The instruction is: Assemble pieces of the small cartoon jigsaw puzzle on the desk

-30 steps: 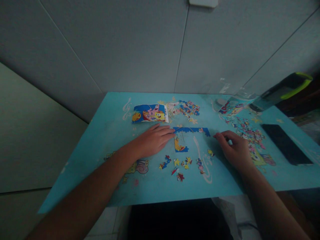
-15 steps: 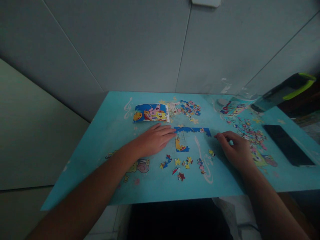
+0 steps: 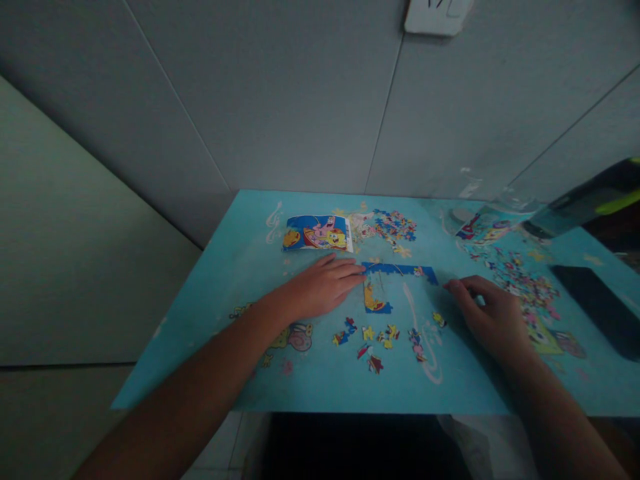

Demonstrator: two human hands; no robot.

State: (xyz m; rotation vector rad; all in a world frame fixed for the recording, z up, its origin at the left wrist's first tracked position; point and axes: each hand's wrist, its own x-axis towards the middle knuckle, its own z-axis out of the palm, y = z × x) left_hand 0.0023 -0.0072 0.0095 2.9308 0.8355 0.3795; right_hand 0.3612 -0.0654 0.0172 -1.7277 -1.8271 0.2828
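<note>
A partly joined jigsaw puzzle [image 3: 390, 268], a blue top strip with a yellow section down its left side, lies on the turquoise table [image 3: 210, 293]. My left hand [image 3: 327, 285] rests flat with fingers stretched, its fingertips at the puzzle's upper left corner. Just right of the strip's right end, my right hand [image 3: 483, 310] is closed in a pinch; anything between the fingertips is too small to make out. Several loose puzzle pieces [image 3: 389, 335] lie below the puzzle, with a small yellow piece [image 3: 439, 320] nearer my right hand.
Behind the puzzle lie a picture card [image 3: 317, 233] and a heap of puzzle pieces [image 3: 395, 225]. To the right are another pile of pieces [image 3: 525, 277], a dark phone [image 3: 600, 307], a clear container [image 3: 495, 223] and a dark bottle [image 3: 575, 203]. A wall borders the table's back.
The view has shifted, so the whole scene sits slightly farther right and lower. Both hands keep nearly the same places beside the puzzle.
</note>
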